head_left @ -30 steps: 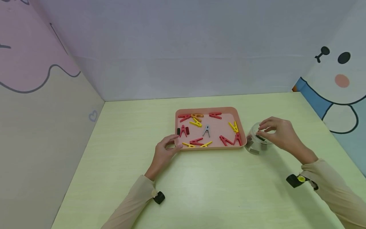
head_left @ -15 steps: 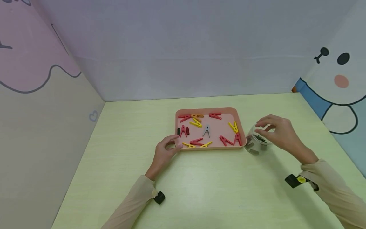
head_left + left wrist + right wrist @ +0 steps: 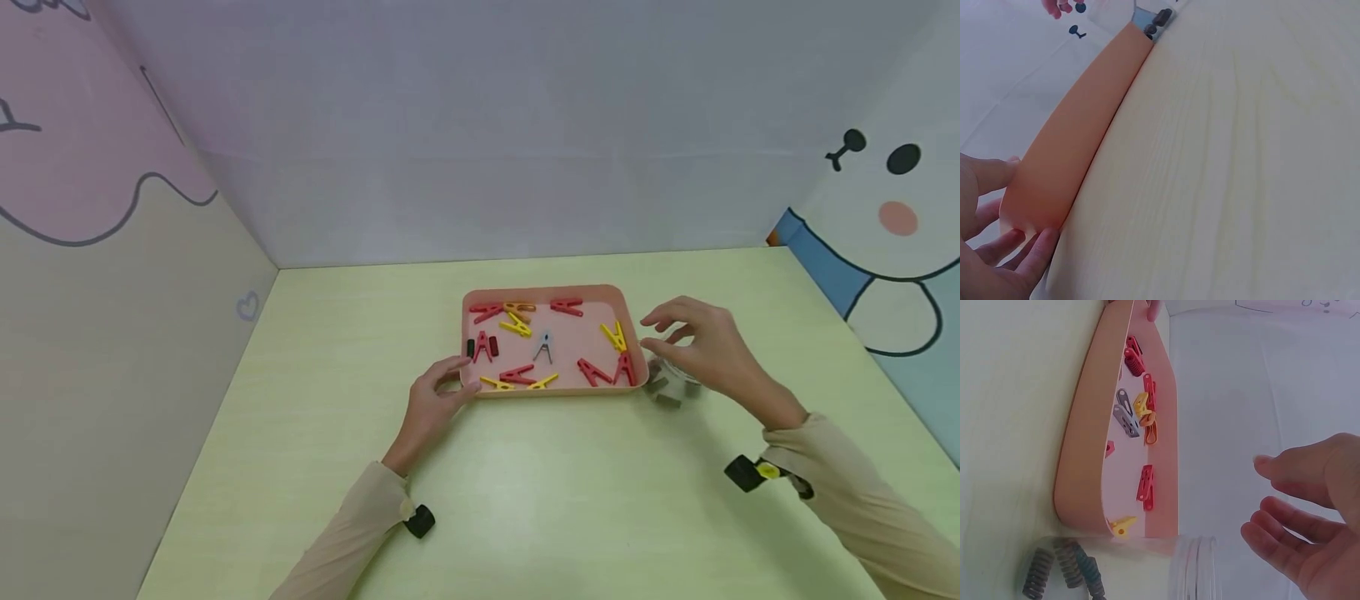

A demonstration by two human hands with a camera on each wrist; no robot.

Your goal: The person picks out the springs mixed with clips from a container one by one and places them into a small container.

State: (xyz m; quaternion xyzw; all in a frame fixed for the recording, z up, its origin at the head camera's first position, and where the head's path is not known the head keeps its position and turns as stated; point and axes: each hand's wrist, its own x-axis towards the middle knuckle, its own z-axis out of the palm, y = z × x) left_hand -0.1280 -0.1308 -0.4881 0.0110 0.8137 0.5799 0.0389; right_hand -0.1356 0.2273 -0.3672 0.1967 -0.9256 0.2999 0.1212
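Observation:
A pink tray (image 3: 570, 390) lies on the green table and holds several red, yellow and grey clothespins, among them a grey one (image 3: 545, 344) near the middle. My left hand (image 3: 450, 379) grips the tray's near-left corner; in the left wrist view its fingers (image 3: 1029, 247) curl against the tray wall (image 3: 1072, 144). Held in the air, my right hand (image 3: 660, 333) has its fingers spread and holds nothing. It hovers between the tray's right edge and a clear jar (image 3: 670, 385). The right wrist view shows this hand (image 3: 1285, 500) empty above the jar (image 3: 1191, 569).
Several dark clothespins (image 3: 1063, 572) lie inside the jar. Paper walls with cartoon drawings enclose the table at the back, left and right. Bare green tabletop (image 3: 525, 500) stretches in front of the tray.
My right hand has lifted off the jar's mouth and moved left toward the tray's right edge. The left hand has stayed on the tray corner.

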